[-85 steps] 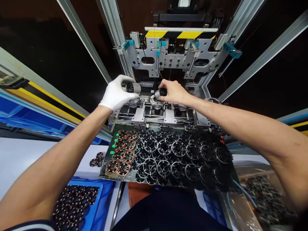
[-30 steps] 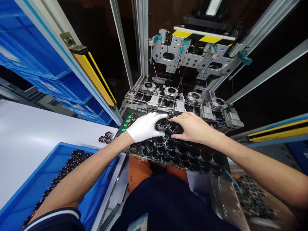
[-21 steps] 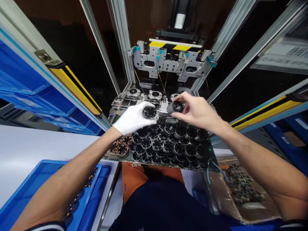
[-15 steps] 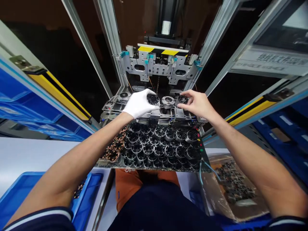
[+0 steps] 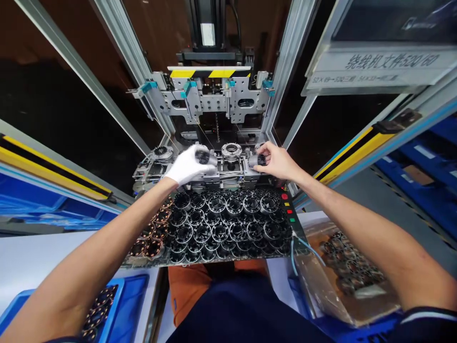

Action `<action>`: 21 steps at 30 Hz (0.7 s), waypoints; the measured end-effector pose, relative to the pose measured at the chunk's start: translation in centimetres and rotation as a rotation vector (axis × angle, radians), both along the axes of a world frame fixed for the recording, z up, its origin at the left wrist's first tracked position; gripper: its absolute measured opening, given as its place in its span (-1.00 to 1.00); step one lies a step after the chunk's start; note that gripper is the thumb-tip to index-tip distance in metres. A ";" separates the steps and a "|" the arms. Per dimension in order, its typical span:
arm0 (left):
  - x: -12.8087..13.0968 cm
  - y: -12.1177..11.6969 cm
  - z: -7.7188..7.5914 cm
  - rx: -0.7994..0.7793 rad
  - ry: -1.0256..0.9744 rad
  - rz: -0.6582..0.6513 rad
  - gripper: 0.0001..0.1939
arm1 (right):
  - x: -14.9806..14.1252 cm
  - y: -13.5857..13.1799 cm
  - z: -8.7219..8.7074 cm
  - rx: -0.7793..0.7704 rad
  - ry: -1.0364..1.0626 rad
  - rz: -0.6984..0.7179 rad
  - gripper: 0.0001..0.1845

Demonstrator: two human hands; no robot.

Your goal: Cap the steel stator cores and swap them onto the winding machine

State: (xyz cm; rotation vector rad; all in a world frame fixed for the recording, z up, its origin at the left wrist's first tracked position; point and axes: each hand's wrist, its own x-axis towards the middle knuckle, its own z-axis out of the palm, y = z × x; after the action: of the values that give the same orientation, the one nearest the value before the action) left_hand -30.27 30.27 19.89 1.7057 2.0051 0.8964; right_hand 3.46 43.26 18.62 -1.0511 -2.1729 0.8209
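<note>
My left hand (image 5: 191, 164), in a white glove, is closed around a dark, slotted stator core (image 5: 203, 157) at the machine's front row of fixtures. My bare right hand (image 5: 276, 161) pinches a second stator core (image 5: 257, 161), tipped on its side with its silver wall facing left. Between the hands is a round metal holder (image 5: 231, 151) on the fixture row. Another ring-shaped holder (image 5: 162, 152) lies left of my glove. Below my hands, bare stator cores (image 5: 219, 232) stand stacked in rows on a dark tray, beside copper-wound stators (image 5: 153, 247) at the left.
Behind the fixtures hangs a metal machine head (image 5: 214, 100) with a yellow-black strip and thin wires. Coloured buttons (image 5: 289, 212) line the tray's right edge. A plastic-lined box (image 5: 339, 300) of cores is at right, a blue bin (image 5: 116, 305) of wound stators at left.
Both cores have tipped over in my hands, the right one now showing its side wall. My view has turned right, so the machine appears farther left.
</note>
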 end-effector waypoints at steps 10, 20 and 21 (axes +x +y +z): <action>-0.2 -0.5 2.4 0.134 -0.214 -0.070 -0.39 | 1.1 -0.8 0.1 -0.249 0.307 0.041 -0.40; 1.1 -0.4 0.8 0.036 0.181 0.040 -0.20 | -0.6 -1.3 -1.6 -0.046 0.215 0.011 -0.32; 1.2 -0.3 0.1 0.015 0.189 0.043 -0.23 | -0.9 -1.4 -1.9 -0.029 0.180 -0.005 -0.36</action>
State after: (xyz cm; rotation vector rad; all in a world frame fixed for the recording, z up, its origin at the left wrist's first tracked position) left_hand -29.05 29.93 19.98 1.8227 2.1675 0.7909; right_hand 2.56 41.88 16.73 -0.9576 -2.0118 0.9109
